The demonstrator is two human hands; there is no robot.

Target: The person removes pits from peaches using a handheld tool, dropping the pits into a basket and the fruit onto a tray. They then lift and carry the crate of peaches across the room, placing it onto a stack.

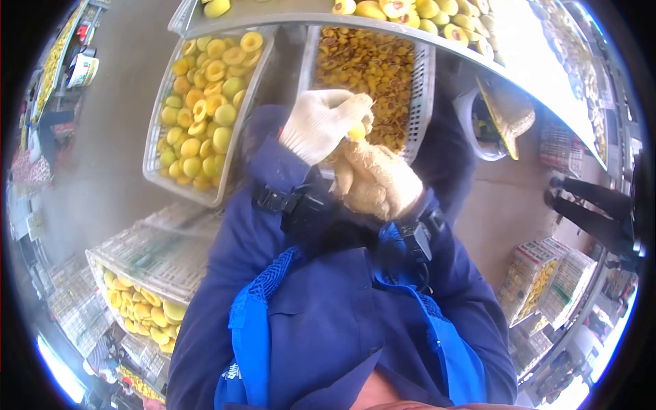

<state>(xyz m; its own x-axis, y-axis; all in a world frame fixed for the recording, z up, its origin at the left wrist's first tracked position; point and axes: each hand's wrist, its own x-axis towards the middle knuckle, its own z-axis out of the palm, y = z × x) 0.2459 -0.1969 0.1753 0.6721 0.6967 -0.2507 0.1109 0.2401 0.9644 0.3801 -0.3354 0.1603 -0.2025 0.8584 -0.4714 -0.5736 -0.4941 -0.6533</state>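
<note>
My left hand (pixel 324 123), in a whitish knitted glove, has its fingers curled over a small yellow piece of peach (pixel 357 130). Just below it is my right hand (pixel 378 179), in a browner, stained glove. Its fingers are closed, and what they may hold is hidden. The two hands nearly meet at the peach piece, above the near end of a pale crate (pixel 425 85) filled with brownish-yellow pits and scraps (pixel 365 58). To the left stands another crate (pixel 152 154) of yellow peaches (pixel 198 109), many of them cut in half.
A metal bench edge (pixel 273 20) crosses the top, with more peaches (pixel 437 17) on it. At lower left a crate (pixel 147 263) sits over peach halves (pixel 140 311). A bucket (pixel 475 126) and straw hat (pixel 512 116) are at right. Another person's dark-trousered legs (pixel 594 201) show farther right.
</note>
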